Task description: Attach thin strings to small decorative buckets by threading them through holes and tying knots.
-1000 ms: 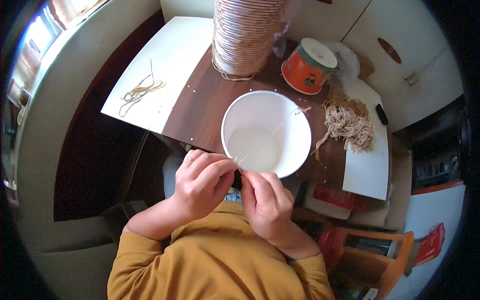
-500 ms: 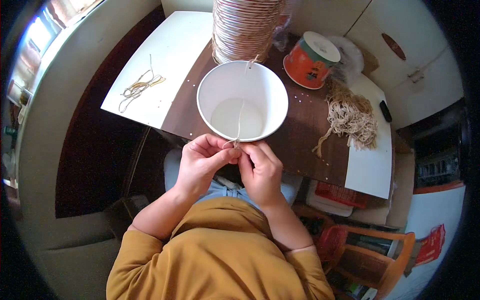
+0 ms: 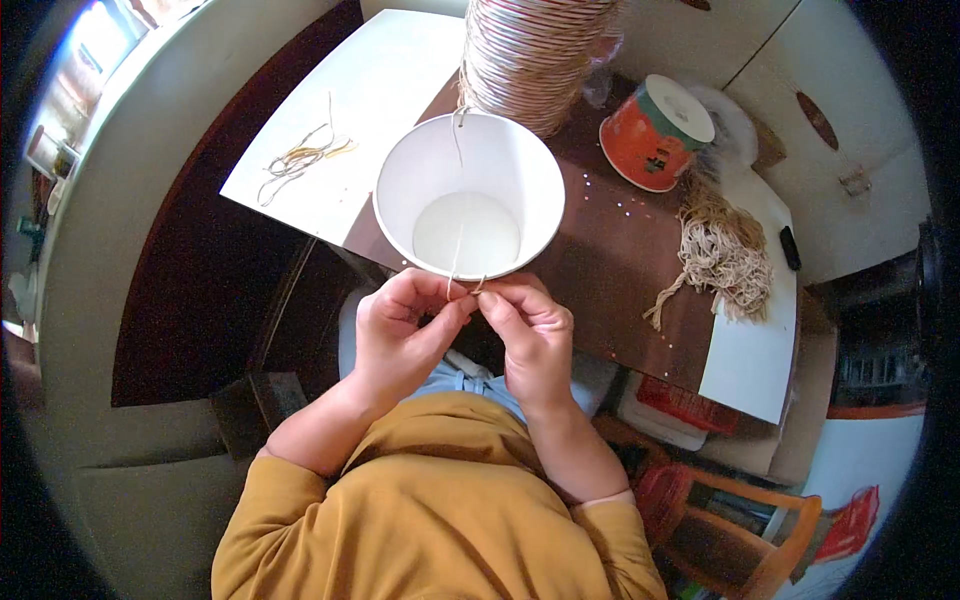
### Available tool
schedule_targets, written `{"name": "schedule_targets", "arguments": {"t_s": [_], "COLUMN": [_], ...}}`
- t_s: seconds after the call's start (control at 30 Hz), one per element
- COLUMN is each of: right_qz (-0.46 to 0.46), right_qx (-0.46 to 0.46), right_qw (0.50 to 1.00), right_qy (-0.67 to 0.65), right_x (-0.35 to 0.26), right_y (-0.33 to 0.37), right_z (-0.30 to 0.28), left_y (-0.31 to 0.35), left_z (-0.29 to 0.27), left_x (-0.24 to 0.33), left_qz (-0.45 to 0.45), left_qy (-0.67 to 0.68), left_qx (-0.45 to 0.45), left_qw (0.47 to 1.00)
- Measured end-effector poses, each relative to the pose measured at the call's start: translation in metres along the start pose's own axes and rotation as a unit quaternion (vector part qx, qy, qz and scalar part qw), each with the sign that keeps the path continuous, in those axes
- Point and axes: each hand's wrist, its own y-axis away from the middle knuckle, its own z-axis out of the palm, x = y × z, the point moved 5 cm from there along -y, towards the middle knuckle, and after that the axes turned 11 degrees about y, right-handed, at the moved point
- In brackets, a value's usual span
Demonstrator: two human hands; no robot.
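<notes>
A white-walled, round paper bucket tilts its mouth toward me at the table's near edge. A thin pale cord is tied at a hole in its far rim and runs across the inside to the near rim. My left hand pinches the cord between thumb and fingers just below that rim. Close beside it, my right hand pinches the cord's end, thumb on top, its fingers against the bucket's outer side. A small loop of cord shows between the two hands. My fingertips partly hide the near hole.
Behind the bucket rises a tall stack of nested buckets. A red and green bucket stands upside down at the back right. A bundle of cords and a black object lie right; loose cords lie on the white board left.
My view has shifted, and the bucket sits farther left relative to the stack. The cord at the near rim has spread into a small loop between my fingertips. Both hands stay at that rim.
</notes>
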Motion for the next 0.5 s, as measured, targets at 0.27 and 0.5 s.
{"name": "schedule_targets", "arguments": {"t_s": [0.27,0.5], "right_qz": [0.181,0.19], "right_qx": [-0.015,-0.019], "right_qw": [0.955,0.955], "right_qy": [-0.234,-0.225], "right_x": [0.02,0.016], "right_y": [0.005,0.005], "right_z": [0.001,0.002], "left_y": [0.001,0.004], "left_z": [0.008,0.01], "left_x": [0.019,0.017], "left_qz": [0.155,0.265], "left_qy": [-0.273,-0.332], "left_qx": [-0.034,-0.043], "left_qw": [0.949,0.904]}}
